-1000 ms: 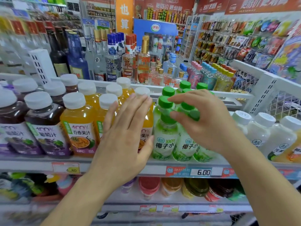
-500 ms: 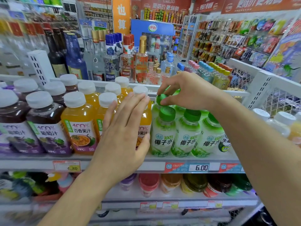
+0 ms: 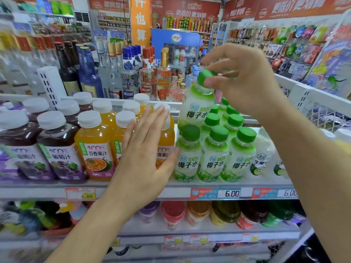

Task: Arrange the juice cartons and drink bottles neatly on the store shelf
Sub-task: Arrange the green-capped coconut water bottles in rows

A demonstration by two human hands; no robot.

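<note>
Shelf [image 3: 133, 192] | right hand [image 3: 245, 82] lifts one coconut bottle [image 3: 197, 109]

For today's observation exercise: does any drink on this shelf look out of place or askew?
Yes. One green-capped coconut water bottle is off the shelf, tilted, held by its cap in the right hand above its upright row. The left hand rests flat against the orange juice bottles.
</note>
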